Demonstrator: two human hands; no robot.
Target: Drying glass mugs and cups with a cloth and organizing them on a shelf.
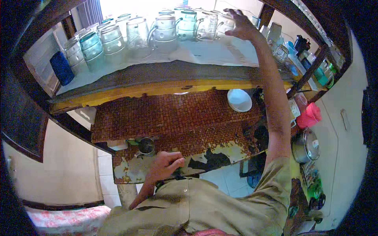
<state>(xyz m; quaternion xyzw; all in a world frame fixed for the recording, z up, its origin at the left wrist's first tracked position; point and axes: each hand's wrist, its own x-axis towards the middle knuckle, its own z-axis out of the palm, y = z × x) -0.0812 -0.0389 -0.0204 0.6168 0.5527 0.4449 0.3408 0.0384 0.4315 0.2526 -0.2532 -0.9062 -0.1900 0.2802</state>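
My right hand (242,26) is stretched up to the upper shelf, fingers spread beside a clear glass mug (226,24) at the right end of a group. Whether the fingertips touch the glass is unclear. Left of it stand a ribbed clear mug (207,26), a greenish mug (187,25) and several more glasses, apparently upside down. Low in front of my body, my left hand (166,165) has its fingers curled at the lower table's front edge. A dark patch shows under those fingers; I cannot tell if anything is held. A metal mug (146,145) stands just left of this hand.
The upper shelf has a wooden front edge (165,87). A white bowl (239,100) rests on the worn woven-pattern lower tabletop (165,118). A dark blue cup (62,68) stands at the shelf's left end. At right are a pink container (309,115) and a metal pot (305,146).
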